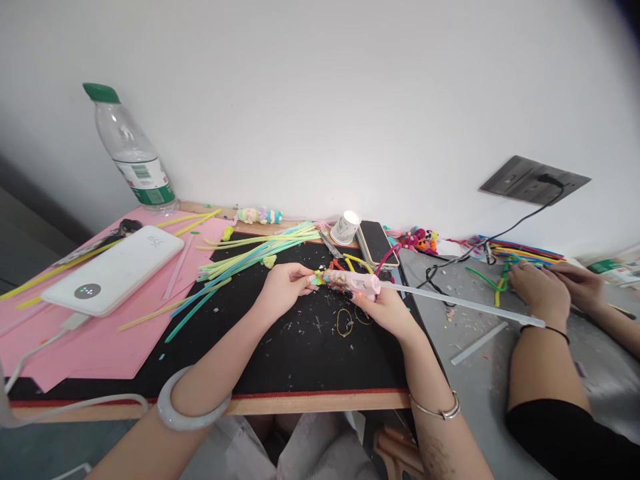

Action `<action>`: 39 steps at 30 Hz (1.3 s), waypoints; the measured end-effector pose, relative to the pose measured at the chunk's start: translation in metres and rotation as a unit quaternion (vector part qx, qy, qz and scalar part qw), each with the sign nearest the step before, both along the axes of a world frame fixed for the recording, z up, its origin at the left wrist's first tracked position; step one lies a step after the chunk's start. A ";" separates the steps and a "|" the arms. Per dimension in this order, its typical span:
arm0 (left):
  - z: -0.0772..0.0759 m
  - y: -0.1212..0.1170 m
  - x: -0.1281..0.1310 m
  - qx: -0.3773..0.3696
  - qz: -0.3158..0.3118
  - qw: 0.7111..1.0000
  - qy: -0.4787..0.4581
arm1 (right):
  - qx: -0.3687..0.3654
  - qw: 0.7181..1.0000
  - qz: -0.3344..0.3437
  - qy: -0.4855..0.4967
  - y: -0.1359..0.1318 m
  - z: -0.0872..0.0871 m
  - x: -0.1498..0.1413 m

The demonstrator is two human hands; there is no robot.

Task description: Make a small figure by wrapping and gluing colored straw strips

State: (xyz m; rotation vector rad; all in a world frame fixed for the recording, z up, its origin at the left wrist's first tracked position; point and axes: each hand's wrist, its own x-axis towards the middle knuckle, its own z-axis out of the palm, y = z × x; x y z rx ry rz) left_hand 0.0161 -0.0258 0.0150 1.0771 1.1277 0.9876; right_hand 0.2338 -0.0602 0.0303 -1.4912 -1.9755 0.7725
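Note:
My right hand (pixel 383 307) is wrapped round a pink hot glue gun (pixel 357 283), with a long translucent glue stick (pixel 465 303) jutting from its back end to the right. The gun's nozzle points left at a small yellow-green fuzzy piece (pixel 318 277), pinched between the fingertips of my left hand (pixel 285 287). Whether nozzle and piece touch, I cannot tell. Pliers with yellow handles (pixel 353 261) lie just behind the gun. Two thin rubber bands (pixel 345 323) rest on the black mat (pixel 310 367) below my hands.
Pastel pipe cleaners (pixel 250 257) spread left of my hands. A white power bank (pixel 115 270) lies on pink paper (pixel 125 347), near a plastic bottle (pixel 135 153). A paper cup (pixel 346 228) and phone (pixel 376 241) stand behind. At right, a co-worker's hands (pixel 540 290) handle a green pipe cleaner.

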 end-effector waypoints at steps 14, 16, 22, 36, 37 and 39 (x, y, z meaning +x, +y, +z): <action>0.000 0.000 0.000 0.010 -0.006 1.000 0.000 | 0.016 1.000 0.010 -0.014 0.000 0.001 0.001; -0.001 0.001 0.000 0.013 -0.001 1.000 0.002 | 0.020 1.000 0.014 -0.011 0.000 0.002 0.000; 0.000 0.002 0.000 0.015 0.019 1.000 0.013 | 0.019 0.999 0.009 -0.039 0.000 0.003 -0.002; 0.000 0.003 -0.002 0.037 0.036 0.997 0.060 | 0.012 0.999 0.025 -0.016 -0.002 0.007 -0.006; -0.001 0.003 -0.002 0.043 0.036 0.996 0.068 | 0.011 1.000 0.026 -0.014 -0.002 0.007 -0.007; -0.003 0.004 -0.003 0.060 0.038 0.994 0.089 | 0.012 0.999 0.031 -0.006 -0.002 0.008 -0.008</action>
